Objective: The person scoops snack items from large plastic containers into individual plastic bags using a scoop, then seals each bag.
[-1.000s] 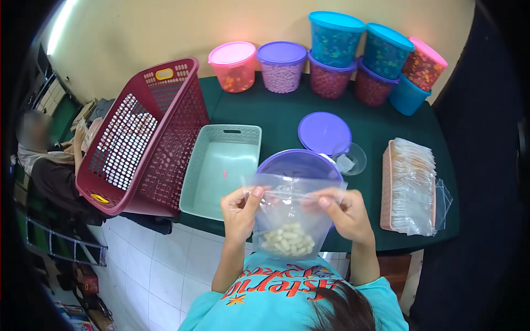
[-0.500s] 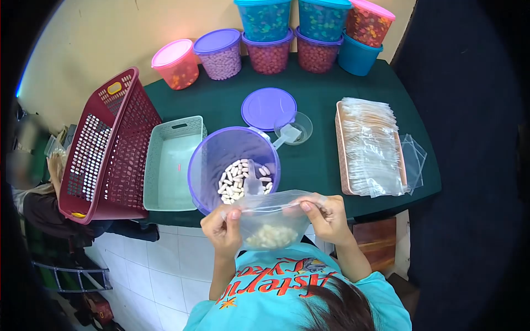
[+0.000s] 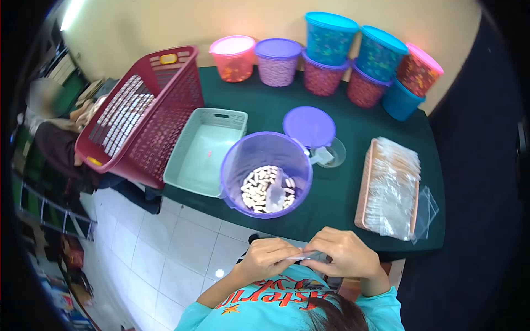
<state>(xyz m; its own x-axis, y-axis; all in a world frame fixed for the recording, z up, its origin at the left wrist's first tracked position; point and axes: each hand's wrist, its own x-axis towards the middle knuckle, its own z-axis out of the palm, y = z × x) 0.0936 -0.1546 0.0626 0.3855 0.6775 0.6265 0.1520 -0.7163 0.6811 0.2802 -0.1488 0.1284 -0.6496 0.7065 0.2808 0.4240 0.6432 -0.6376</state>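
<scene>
My left hand [image 3: 267,258] and my right hand [image 3: 343,255] are close together in front of my chest, fingers pinched. Between them shows a thin strip of a clear plastic bag [image 3: 303,256]; its lower part and contents are hidden. Just beyond my hands, a purple tub [image 3: 231,171] stands at the table edge. Inside it lie many white, capsule-shaped pieces [image 3: 256,190] and a translucent scoop [image 3: 275,196]. Behind the tub lie a purple lid [image 3: 309,127] and a small clear bowl [image 3: 339,154] with a white scoop [image 3: 322,156].
A pale green basket [image 3: 190,149] and a tall maroon basket [image 3: 165,124] stand left. At right, a pink basket [image 3: 364,190] holds stacked clear bags [image 3: 393,187]. Lidded tubs [image 3: 277,63] line the back of the green-covered table [image 3: 353,220]. A person [image 3: 61,143] is at far left.
My hands have come closer together and lower, with the bag now seen nearly edge-on. The view has shifted, so the table things appear further right and lower.
</scene>
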